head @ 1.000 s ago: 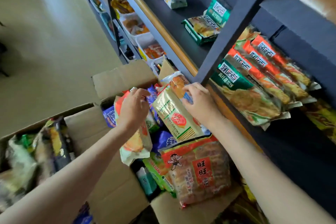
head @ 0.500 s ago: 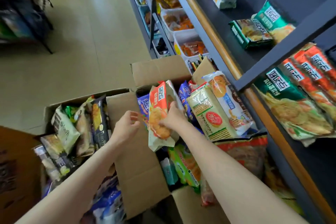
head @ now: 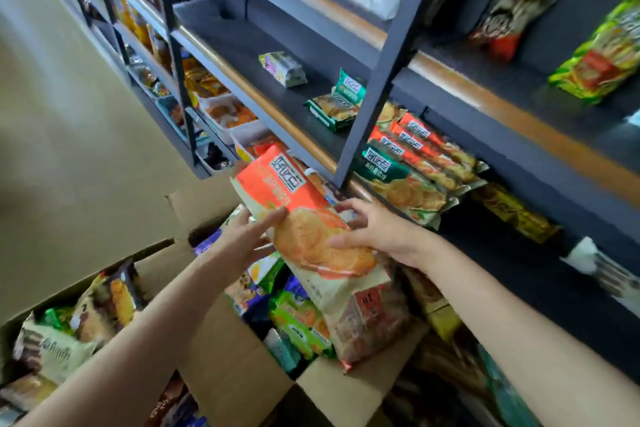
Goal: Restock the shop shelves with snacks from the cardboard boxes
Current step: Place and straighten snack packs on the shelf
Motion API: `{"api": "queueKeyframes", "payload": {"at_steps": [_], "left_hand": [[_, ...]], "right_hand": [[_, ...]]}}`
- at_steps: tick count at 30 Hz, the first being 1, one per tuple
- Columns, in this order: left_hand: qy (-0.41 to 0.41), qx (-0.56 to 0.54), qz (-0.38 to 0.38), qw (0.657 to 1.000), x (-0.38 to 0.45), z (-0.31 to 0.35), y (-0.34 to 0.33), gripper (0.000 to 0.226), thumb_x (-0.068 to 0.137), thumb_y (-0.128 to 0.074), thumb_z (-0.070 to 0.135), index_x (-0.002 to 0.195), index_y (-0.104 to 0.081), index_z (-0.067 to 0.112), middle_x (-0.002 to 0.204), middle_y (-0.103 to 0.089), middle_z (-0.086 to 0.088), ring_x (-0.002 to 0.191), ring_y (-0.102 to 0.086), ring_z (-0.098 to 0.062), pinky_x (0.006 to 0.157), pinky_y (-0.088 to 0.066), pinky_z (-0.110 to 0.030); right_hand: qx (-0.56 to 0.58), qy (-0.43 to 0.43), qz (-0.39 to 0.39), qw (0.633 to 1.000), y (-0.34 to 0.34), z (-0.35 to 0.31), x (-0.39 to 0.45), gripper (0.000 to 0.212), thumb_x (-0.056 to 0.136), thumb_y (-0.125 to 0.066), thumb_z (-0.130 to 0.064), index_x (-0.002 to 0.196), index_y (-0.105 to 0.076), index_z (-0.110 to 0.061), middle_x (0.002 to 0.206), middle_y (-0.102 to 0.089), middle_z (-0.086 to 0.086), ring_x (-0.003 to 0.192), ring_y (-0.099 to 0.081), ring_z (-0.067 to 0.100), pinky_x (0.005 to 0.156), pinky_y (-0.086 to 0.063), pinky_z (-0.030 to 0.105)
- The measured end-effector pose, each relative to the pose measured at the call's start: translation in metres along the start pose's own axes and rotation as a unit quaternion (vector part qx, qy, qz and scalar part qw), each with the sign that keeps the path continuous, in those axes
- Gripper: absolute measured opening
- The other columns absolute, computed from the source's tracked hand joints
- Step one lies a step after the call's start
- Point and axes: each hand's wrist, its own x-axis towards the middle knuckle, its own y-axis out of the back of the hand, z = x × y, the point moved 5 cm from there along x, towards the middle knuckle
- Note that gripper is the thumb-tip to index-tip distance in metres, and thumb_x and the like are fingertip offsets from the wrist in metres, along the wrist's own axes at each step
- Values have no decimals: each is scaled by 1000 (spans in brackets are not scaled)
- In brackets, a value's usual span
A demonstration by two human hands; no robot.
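Note:
An orange cracker packet (head: 298, 211) is lifted above the open cardboard box (head: 221, 340) of snacks. My right hand (head: 377, 232) grips the packet's right edge, fingers curled behind it and thumb across the front. My left hand (head: 247, 236) touches its left edge with straight fingers. Just right of the packet, a row of matching orange and green packets (head: 415, 163) lies on the dark shelf (head: 540, 274).
A second box (head: 69, 329) of snack bags stands at lower left. A dark shelf upright (head: 374, 97) rises just behind the packet. Green packets (head: 337, 102) and a pale packet (head: 282, 69) lie on the shelf above. Beige floor (head: 69, 149) spreads left.
My right hand has lifted the orange packet out of the box and up toward the shelf. My left hand has come against its left edge. The view has tilted up to the shelves.

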Motion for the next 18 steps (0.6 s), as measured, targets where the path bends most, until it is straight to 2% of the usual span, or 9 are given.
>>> {"api": "queueKeyframes", "payload": {"at_steps": [3, 7, 10, 11, 13, 15, 18], "left_hand": [[-16, 54, -76, 996, 7, -2, -52, 21, 87, -60, 11, 108, -58, 10, 87, -67, 0, 62, -66, -7, 54, -53, -18], [-27, 111, -132, 985, 34, -6, -106, 10, 90, -52, -3, 95, -54, 6, 87, -60, -7, 61, -63, -7, 62, -53, -21], [-95, 223, -123, 962, 57, -4, -139, 26, 90, -51, -5, 112, -46, 7, 103, -53, -10, 78, -55, -19, 75, -47, -38], [-122, 263, -118, 950, 65, -3, -148, 33, 89, -51, -4, 119, -44, 9, 105, -52, -9, 83, -52, -20, 76, -44, -39], [-163, 343, -110, 918, 79, -1, -164, 43, 89, -49, -1, 131, -41, 8, 112, -52, -9, 100, -52, -21, 83, -45, -37], [-198, 416, -97, 883, 93, 1, -175, 51, 87, -51, 2, 137, -38, 7, 133, -45, -15, 119, -48, -27, 93, -41, -35], [-203, 482, -93, 847, 107, -1, -184, 56, 89, -53, 7, 142, -32, 8, 151, -18, -12, 118, -48, -26, 89, -37, -22]], "right_hand": [[46, -2, 79, 996, 31, 32, -28, 51, 73, -78, -11, 114, -52, -26, 116, -61, 10, 104, -62, 22, 88, -53, 42], [25, 9, 204, 979, 85, 64, -58, 49, 75, -75, -6, 113, -52, -28, 108, -57, -2, 93, -60, 10, 73, -53, 23], [-32, 16, 281, 959, 125, 83, -67, 46, 76, -73, -3, 111, -53, -27, 109, -55, -1, 97, -56, 13, 79, -46, 27], [-55, 23, 299, 952, 135, 86, -63, 46, 77, -72, -2, 113, -53, -24, 110, -54, -1, 100, -53, 13, 79, -41, 23], [-96, 44, 321, 941, 151, 89, -47, 45, 78, -69, 2, 114, -52, -18, 112, -50, -3, 106, -45, 9, 78, -31, 14], [-131, 65, 326, 934, 161, 86, -26, 44, 78, -68, 3, 110, -51, -23, 112, -47, -8, 108, -41, 5, 81, -27, 11], [-177, 88, 305, 932, 169, 84, 5, 45, 79, -67, -1, 111, -50, -27, 119, -48, -10, 114, -41, 4, 92, -30, 19]]}}
